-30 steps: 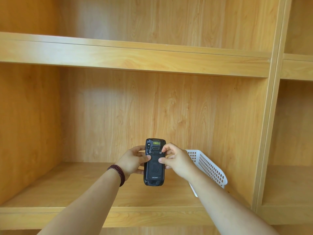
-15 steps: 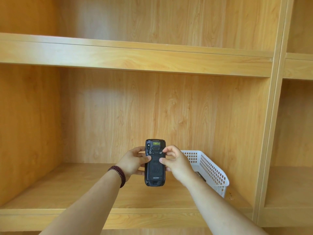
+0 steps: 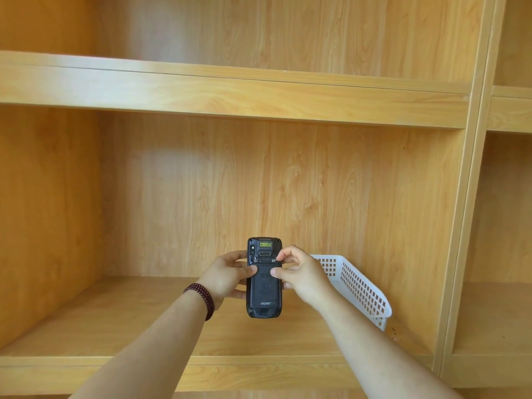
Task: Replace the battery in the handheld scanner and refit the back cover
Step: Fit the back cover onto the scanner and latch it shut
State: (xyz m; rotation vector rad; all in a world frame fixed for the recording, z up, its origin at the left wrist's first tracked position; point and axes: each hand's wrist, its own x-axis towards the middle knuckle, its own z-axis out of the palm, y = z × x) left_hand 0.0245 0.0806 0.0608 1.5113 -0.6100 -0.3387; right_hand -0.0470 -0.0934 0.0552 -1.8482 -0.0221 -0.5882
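I hold a black handheld scanner [image 3: 264,286] upright above the wooden shelf, its back facing me with the back cover [image 3: 264,289] in place. My left hand [image 3: 226,276] grips the scanner's left edge, thumb resting on the cover near the top. My right hand [image 3: 299,272] holds the right edge, its thumb on the cover and its forefinger at the small right-hand latch. A second latch shows on the left. No loose battery is visible.
A white perforated plastic basket [image 3: 359,289] stands on the shelf [image 3: 115,321] behind my right wrist, near the right upright panel [image 3: 460,226]. Another shelf board [image 3: 230,93] runs overhead. A beaded bracelet [image 3: 201,298] is on my left wrist.
The scanner stays in both hands at almost the same spot. My right forefinger has curled onto the right latch. The basket has shifted from tilted to standing on the shelf.
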